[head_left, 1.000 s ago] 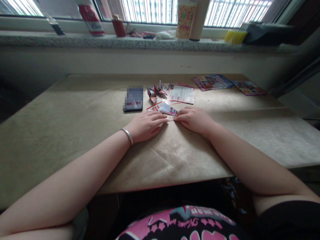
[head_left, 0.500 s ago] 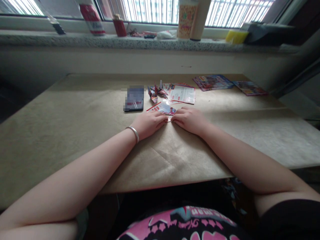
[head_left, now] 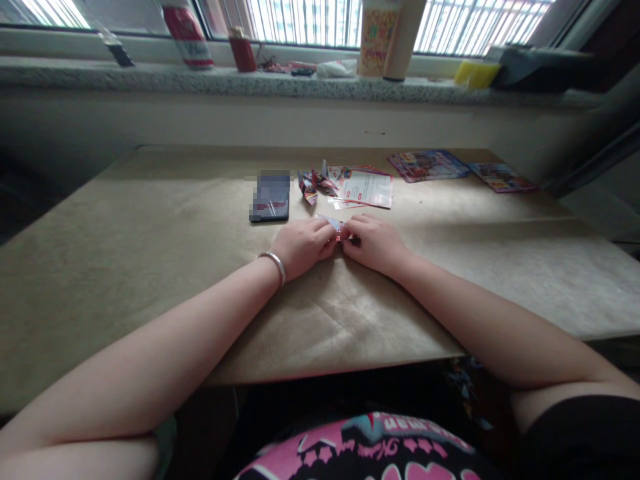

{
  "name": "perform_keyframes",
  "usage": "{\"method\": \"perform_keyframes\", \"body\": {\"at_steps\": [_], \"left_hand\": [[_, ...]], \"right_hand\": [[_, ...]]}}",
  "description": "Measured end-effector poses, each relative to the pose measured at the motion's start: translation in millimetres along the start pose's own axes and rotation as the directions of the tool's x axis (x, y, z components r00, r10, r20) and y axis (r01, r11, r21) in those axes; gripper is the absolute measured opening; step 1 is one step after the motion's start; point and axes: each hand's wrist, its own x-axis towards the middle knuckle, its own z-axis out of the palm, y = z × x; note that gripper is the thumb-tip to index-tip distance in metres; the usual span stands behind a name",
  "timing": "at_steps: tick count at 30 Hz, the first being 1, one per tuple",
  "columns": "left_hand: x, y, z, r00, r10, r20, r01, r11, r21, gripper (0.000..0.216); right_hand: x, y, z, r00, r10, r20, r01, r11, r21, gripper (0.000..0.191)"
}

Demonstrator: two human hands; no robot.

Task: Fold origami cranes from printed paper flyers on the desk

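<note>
My left hand [head_left: 303, 245] and my right hand [head_left: 376, 241] meet at the middle of the table, both pinching a small printed paper [head_left: 336, 225] between their fingertips. Most of that paper is hidden by the fingers; only a folded coloured edge shows. A silver bangle [head_left: 274, 263] sits on my left wrist. Just behind the hands lie a white and red printed sheet [head_left: 367, 188] and some folded paper figures [head_left: 313, 183].
A dark phone [head_left: 271, 199] lies left of the papers. Two colourful leaflets [head_left: 430, 165] [head_left: 503, 177] rest at the far right of the brown table [head_left: 150, 227]. The windowsill [head_left: 280, 83] holds cups, a red can and a yellow sponge.
My hands have drawn closer together and lifted the paper's near edge, folding it up so much less of it lies flat. The camera shifted slightly.
</note>
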Motion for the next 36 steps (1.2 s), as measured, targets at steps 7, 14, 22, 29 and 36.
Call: {"method": "perform_keyframes", "body": {"at_steps": [7, 14, 22, 29, 36], "left_hand": [[0, 3, -8, 0.999, 0.012, -0.031, -0.014, 0.998, -0.056, 0.026], [-1, 4, -11, 0.999, -0.029, -0.041, 0.027, 0.999, -0.039, 0.026], [-5, 1, -12, 0.993, -0.051, -0.110, 0.047, 0.998, -0.036, 0.023], [-5, 0, -15, 0.988, -0.088, -0.128, 0.084, 0.996, -0.039, 0.023], [-6, -1, -18, 0.989, -0.112, -0.095, 0.109, 0.993, -0.037, 0.023]], "right_hand": [[-1, -2, -2, 0.998, -0.034, -0.048, 0.041, 0.989, 0.143, 0.007], [-2, 1, -6, 0.998, -0.015, -0.054, 0.021, 0.992, 0.122, 0.005], [-5, 9, -10, 0.997, -0.006, -0.083, 0.018, 0.988, 0.154, 0.005], [-5, 18, -13, 0.990, 0.028, -0.141, 0.009, 0.966, 0.257, 0.009], [-6, 20, -15, 0.990, 0.014, -0.142, 0.032, 0.948, 0.318, 0.008]]}}
